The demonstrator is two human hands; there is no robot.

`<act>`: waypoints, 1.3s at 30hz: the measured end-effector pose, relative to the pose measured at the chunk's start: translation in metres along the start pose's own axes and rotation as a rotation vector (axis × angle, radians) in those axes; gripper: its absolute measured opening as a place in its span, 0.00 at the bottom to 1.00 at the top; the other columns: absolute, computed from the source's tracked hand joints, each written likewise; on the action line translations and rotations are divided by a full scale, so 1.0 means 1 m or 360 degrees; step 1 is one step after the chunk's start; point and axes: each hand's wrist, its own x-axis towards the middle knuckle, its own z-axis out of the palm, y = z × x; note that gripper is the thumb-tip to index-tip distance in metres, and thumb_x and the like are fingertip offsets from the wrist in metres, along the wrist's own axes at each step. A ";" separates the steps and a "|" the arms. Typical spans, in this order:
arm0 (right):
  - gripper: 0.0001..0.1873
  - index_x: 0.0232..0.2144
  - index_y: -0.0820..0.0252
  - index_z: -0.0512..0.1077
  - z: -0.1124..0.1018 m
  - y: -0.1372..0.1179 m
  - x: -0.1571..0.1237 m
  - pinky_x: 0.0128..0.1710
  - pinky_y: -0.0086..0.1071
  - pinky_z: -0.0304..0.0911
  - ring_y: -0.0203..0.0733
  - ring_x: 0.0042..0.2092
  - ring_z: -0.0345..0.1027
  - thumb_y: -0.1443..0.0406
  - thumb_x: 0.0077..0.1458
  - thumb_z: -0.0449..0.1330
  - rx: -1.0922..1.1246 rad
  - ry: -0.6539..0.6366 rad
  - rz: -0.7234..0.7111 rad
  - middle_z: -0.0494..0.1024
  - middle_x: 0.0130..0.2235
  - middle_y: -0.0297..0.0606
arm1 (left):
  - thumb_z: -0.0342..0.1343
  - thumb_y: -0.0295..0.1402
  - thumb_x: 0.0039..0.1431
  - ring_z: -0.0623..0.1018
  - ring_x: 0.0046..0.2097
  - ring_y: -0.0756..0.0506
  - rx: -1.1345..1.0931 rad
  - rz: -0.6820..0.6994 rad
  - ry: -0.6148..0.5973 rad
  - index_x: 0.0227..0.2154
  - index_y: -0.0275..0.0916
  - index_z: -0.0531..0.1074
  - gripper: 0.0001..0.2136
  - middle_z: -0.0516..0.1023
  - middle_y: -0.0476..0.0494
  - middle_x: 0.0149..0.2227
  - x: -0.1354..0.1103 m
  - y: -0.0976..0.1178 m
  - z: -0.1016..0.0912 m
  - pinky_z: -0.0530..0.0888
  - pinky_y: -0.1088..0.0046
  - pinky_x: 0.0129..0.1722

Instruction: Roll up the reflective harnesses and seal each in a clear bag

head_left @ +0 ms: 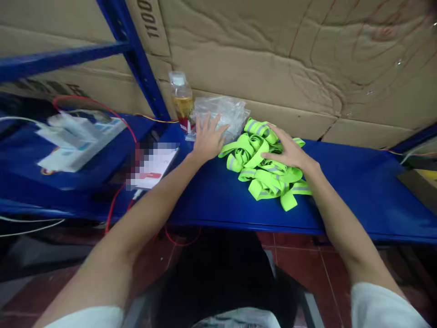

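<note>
A tangled heap of neon-yellow reflective straps (262, 166) with grey stripes lies on the blue shelf top (211, 200). My right hand (286, 148) rests over the heap's upper right side, thumb and fingers apart. Clear plastic bags (225, 114) are piled behind and to the left of the straps, against the cardboard. On the front of these bags lies my left hand (208, 139), its fingers spread. The fingertips of both hands point away from me. Neither hand is closed around anything that I can see.
A bottle of amber drink (183, 104) stands left of the bags. Further left are a phone (155, 166) with a cable, a white power strip (82, 141) and a red cable (112, 111). Cardboard (256, 68) walls the back; a blue post (136, 59) rises at left.
</note>
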 end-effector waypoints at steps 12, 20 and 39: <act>0.34 0.52 0.54 0.74 0.006 0.031 -0.003 0.61 0.60 0.66 0.63 0.57 0.70 0.36 0.59 0.62 -0.0092 0.0330 0.0384 0.76 0.55 0.49 | 0.40 0.41 0.74 0.60 0.76 0.29 -0.0187 0.0133 -0.0431 0.68 0.43 0.69 0.26 0.67 0.39 0.74 0.017 -0.034 0.031 0.50 0.36 0.75; 0.20 0.31 0.52 0.65 -0.005 0.055 -0.010 0.37 0.45 0.71 0.47 0.32 0.72 0.51 0.50 0.69 0.0168 0.0613 0.0760 0.77 0.30 0.37 | 0.60 0.45 0.67 0.70 0.65 0.25 -0.0283 -0.0006 0.0441 0.48 0.42 0.76 0.14 0.74 0.31 0.60 0.004 -0.002 0.006 0.60 0.39 0.68; 0.35 0.67 0.53 0.68 0.015 -0.059 -0.013 0.68 0.62 0.62 0.64 0.70 0.66 0.46 0.64 0.65 -0.0388 0.0009 -0.0216 0.69 0.71 0.51 | 0.62 0.38 0.62 0.77 0.57 0.39 -0.0995 0.0363 -0.0095 0.66 0.42 0.64 0.30 0.71 0.37 0.62 -0.020 0.052 -0.008 0.76 0.58 0.60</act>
